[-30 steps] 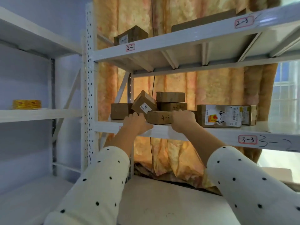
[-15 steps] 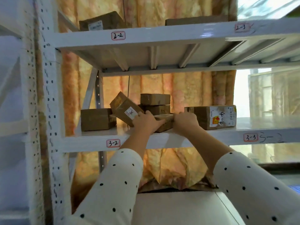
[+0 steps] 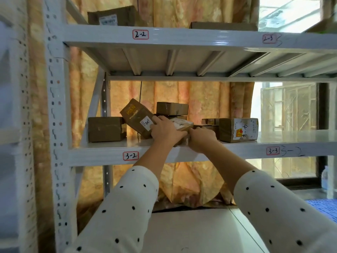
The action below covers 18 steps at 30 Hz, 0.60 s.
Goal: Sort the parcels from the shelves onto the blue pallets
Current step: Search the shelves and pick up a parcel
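White racking fills the view against a gold curtain, with a window on the right. On the shelf tagged 3-2, a plain box sits at the far left. Just right of it a tilted box leans with its white label facing out, touching the left hand. That hand lies over the flat parcel, fingers curled on its top and near edge. The right hand grips the parcel's right end, fingers wrapped under it as far as shows. The parcel rests at the shelf's front edge, one end raised, below a small box stacked behind. Further right stands a labelled box marked 4-4. A blue pallet shows at the lower right corner.

The parcel looks light, stiff cardboard, probably slick with tape; holding both short ends seems safest. Drawing it out may topple the tilted box.
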Motion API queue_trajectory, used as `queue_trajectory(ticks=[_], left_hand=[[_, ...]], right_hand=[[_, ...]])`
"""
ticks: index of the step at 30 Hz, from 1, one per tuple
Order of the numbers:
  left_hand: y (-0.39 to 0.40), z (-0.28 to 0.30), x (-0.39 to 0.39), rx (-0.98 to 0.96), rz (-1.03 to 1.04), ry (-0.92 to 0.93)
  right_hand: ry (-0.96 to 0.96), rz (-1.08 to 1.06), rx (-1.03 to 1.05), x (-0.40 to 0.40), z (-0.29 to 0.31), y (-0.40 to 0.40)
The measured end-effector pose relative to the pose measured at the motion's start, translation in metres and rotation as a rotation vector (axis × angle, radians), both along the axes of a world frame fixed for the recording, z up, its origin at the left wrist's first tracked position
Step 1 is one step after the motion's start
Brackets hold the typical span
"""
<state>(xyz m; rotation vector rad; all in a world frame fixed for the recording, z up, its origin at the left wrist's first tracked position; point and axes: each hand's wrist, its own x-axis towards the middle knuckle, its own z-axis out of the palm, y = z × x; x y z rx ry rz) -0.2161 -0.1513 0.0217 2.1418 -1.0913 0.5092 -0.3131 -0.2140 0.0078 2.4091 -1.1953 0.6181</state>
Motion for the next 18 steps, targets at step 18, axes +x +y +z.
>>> queue_trajectory(ticks=[18], left_hand=[[0.044, -0.019, -0.017, -0.177, -0.056, 0.078]], right_hand=[[-0.420, 0.324, 0.292, -0.013, -0.008, 0.027]])
